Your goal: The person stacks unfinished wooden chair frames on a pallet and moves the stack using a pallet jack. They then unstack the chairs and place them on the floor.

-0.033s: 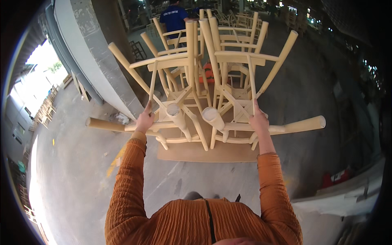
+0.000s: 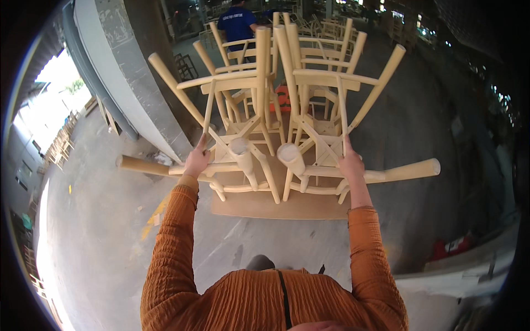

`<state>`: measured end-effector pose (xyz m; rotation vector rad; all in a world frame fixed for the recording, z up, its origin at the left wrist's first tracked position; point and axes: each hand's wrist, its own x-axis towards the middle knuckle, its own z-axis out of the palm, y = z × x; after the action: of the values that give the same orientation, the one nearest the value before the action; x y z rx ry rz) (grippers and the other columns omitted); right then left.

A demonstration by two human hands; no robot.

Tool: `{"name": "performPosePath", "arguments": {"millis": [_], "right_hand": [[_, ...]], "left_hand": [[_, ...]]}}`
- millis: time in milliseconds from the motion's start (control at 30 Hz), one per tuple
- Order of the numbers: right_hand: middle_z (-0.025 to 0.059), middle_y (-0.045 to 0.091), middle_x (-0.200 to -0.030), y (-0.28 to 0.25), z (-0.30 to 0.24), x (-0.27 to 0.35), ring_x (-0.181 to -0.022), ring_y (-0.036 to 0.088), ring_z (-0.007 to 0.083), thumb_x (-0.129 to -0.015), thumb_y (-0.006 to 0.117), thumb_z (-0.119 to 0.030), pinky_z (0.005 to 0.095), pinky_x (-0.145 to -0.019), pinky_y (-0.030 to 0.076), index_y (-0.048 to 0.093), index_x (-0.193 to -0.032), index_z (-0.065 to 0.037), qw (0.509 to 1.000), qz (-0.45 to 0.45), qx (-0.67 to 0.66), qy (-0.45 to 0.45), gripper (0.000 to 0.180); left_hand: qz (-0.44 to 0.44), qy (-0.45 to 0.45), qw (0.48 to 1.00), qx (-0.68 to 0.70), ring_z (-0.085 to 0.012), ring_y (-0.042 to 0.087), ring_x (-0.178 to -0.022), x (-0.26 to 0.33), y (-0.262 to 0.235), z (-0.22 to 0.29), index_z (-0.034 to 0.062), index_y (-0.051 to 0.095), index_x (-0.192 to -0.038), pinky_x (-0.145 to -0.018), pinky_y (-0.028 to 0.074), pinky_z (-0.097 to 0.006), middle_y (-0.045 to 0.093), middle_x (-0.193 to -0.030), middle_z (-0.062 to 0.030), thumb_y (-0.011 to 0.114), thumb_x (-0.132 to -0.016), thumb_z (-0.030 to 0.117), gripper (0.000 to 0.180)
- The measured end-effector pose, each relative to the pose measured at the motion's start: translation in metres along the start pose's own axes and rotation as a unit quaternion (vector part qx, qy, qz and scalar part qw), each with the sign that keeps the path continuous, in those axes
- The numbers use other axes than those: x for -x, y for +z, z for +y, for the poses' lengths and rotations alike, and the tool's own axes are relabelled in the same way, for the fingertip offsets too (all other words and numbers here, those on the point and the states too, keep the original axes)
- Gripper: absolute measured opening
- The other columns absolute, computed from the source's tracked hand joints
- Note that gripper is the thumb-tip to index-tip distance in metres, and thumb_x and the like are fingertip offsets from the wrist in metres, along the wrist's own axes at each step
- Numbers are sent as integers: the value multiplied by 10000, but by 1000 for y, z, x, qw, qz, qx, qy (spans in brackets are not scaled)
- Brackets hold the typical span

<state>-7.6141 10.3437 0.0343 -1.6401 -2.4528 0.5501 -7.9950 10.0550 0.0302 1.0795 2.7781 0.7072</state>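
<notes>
Unfinished pale wooden chair frames point(image 2: 331, 81) are stacked upside down in left and right groups, legs pointing up. They rest on a flat brown board point(image 2: 265, 209) low over the floor. My left hand point(image 2: 197, 161) is closed around the near left chair frame point(image 2: 229, 168), where a thin slanted rung meets it. At the near right chair frame point(image 2: 326, 171), my right hand point(image 2: 351, 164) grips in the same way. Both arms reach forward, in rust-coloured sleeves. Two thick round leg ends point toward me between the hands.
A grey pillar point(image 2: 146, 105) stands close on the left. Ahead, a person in a blue shirt point(image 2: 236, 21) is beyond the chairs. An orange-red object point(image 2: 282, 98) shows between the stacks. A red item point(image 2: 450, 247) lies at the right, near a pale ledge. Grey concrete floor point(image 2: 110, 220) surrounds the board.
The chair tops sit slightly further right and lower in the picture. A dark shoe tip below the board shows a little more. Both hands keep their grip.
</notes>
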Motion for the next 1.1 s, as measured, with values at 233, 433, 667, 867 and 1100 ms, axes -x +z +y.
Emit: {"name": "performPosePath", "arguments": {"millis": [233,433,667,867,1100], "right_hand": [[152,627,-1059,33,32,-214,-956,615,324,-827,532,-145,450,-809,493,149,-1445,-344,998,25,-56,-14,754],[161,617,-1089,46,16,-287,-982,600,336,-831,546,-152,453,-829,481,136,-1451,-330,999,25,-30,-14,765],[197,593,-1127,46,-17,-264,-1010,579,371,-804,539,-102,455,-839,468,168,-1445,-325,996,34,-85,-17,774],[183,585,-1133,61,-71,-238,-998,582,353,-812,530,-115,441,-835,472,163,-1447,-327,998,27,-50,-2,763],[198,554,-1169,73,-92,-244,-1037,568,336,-827,521,-129,434,-852,471,142,-1453,-308,997,34,-57,-46,754]], "left_hand": [[4,12,997,-72,-410,614,-807,-166,91,74,247,146,-1450,-747,490,-502,639,-875,-236,484,-810,216,724],[17,58,996,-65,-408,615,-729,-221,142,76,171,50,-1460,-675,494,-504,632,-814,-238,475,-783,151,799],[-6,64,994,-88,-394,609,-652,-226,114,51,97,-7,-1451,-606,476,-495,620,-718,-239,483,-750,108,855],[-57,24,992,-112,-382,626,-689,-238,67,14,123,-71,-1452,-606,485,-466,631,-767,-241,467,-748,78,887],[-46,-9,989,-139,-378,638,-729,-251,70,-15,136,-100,-1447,-653,510,-466,639,-796,-234,470,-767,94,888]]}}
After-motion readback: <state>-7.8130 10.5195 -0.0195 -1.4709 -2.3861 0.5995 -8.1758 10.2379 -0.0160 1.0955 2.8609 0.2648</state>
